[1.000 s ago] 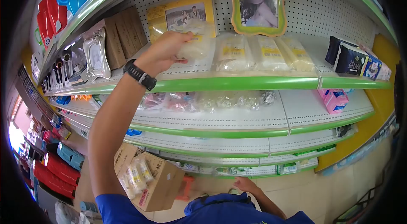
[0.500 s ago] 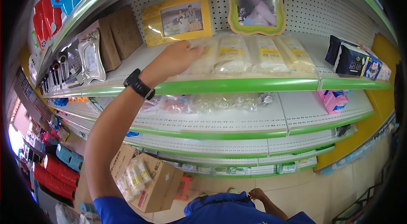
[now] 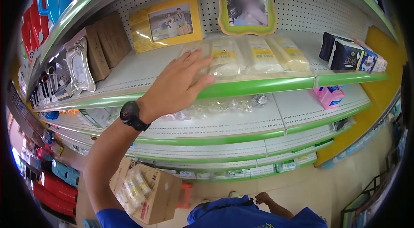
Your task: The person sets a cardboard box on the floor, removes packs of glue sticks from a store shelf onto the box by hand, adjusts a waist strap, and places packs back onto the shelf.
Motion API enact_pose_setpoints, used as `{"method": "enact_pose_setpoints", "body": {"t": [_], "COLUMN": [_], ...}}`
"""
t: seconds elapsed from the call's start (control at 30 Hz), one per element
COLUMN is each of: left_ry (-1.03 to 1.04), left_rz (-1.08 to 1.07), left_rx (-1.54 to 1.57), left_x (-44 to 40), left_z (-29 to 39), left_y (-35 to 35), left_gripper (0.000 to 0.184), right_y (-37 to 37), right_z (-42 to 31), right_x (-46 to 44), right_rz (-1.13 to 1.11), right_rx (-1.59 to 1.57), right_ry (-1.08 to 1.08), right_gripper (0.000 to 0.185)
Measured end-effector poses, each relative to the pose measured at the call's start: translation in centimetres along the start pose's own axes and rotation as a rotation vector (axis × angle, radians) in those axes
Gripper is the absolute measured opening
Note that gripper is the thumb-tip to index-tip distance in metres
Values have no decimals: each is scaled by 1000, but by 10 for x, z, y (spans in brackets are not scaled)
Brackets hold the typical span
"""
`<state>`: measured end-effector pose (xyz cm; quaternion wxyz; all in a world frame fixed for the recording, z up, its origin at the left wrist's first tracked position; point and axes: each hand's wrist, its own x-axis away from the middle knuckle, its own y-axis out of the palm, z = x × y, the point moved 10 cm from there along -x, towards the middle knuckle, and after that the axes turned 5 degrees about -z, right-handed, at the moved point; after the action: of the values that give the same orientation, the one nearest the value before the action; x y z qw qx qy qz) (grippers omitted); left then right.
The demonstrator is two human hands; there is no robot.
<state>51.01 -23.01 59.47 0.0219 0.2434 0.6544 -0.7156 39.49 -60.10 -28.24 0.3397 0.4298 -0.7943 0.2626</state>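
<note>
My left hand (image 3: 181, 79), with a black watch on its wrist, lies with fingers spread over the leftmost clear packet (image 3: 196, 47) near the shelf's green front edge (image 3: 267, 84). That packet is largely hidden by the hand. To its right are more clear packets with yellow labels, side by side: one (image 3: 226, 55), another (image 3: 264, 55) and one (image 3: 290, 53). Down at the bottom, beside my blue shirt, my right hand (image 3: 262, 198) hangs with its fingers curled; whether it holds anything is too small to tell.
Behind the packets stand a yellow photo frame (image 3: 166, 23) and a green-orange frame (image 3: 246, 3). A silver frame (image 3: 79, 68) and brown boxes (image 3: 105, 42) are at left, dark packs (image 3: 347, 53) at right. Below, a carton (image 3: 161, 189) bears similar packets (image 3: 133, 187).
My left hand has come off the packet it set at the row's left end, and its fingers have spread. The view has shifted slightly. My right hand's fingers have curled in.
</note>
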Motion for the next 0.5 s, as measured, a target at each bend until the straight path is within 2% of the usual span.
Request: {"method": "enact_pose_setpoints", "body": {"t": [0.07,0.17,0.23,0.3,0.37,0.43,0.5], "left_ry": [32,101,160,26,88,-244,-574], "left_rz": [133,433,661,701,906,735,592], "left_rx": [-22,-9,57,64,243,137,227], "left_x": [8,48,105,172,240,272,325], "left_z": [3,11,7,2,-9,-23,-58], "left_y": [-15,-46,-52,-27,26,86,170], "left_gripper": [48,40,30,19,13,9,8], "right_y": [-4,-4,1,12,13,20,31], "right_z": [-14,-7,3,11,-13,-41,-59], "right_x": [36,42,33,23,27,30,3], "right_rz": [56,158,147,115,100,59,-86], "right_rx": [-216,-365,-362,-355,-228,-101,463], "right_ry": [216,238,249,267,256,248,-59], "right_gripper": [15,21,23,23,22,23,20]}}
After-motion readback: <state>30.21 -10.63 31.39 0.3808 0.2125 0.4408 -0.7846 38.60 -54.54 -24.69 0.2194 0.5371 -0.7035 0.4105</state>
